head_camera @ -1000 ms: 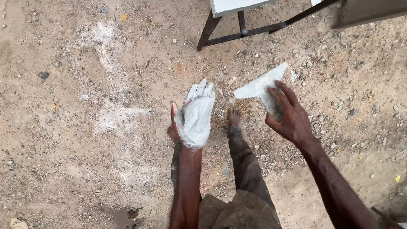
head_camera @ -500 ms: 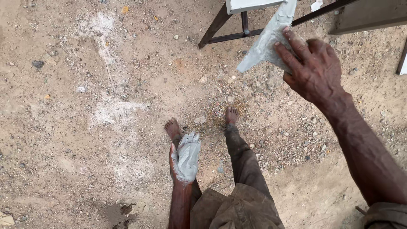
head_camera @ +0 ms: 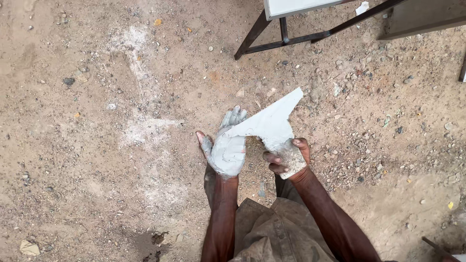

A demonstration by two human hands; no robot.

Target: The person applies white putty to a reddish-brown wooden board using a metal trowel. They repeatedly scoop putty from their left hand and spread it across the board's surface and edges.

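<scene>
While the view looks straight down, each line runs from near to far:

Trousers: dusty brown cloth (head_camera: pixel 276 233) at the bottom edge, between the two forearms.

Left hand: the left hand (head_camera: pixel 227 148) is held open, palm up, fingers (head_camera: pixel 234 118) spread, coated all over in pale grey paste.

Right hand: the right hand (head_camera: pixel 287 159) has its fingers curled shut around the lower end of a grey-white sheet, knuckles smeared with the same paste.

Sheet: the stiff, pointed grey-white sheet (head_camera: pixel 271 123) sits between the hands, one tip touching the left palm, the other tip pointing away toward the frame.

Progress: by my judgement the paste sits on the palm and the sheet's edge meets it, so scraping or wiping looks under way; most of the coating is on the hand, not removed.

Ground: bare sandy ground (head_camera: pixel 97 170) with pebbles and white powder patches (head_camera: pixel 145 128).

Far edge: a dark metal frame (head_camera: pixel 291 39) carrying a pale board.
</scene>
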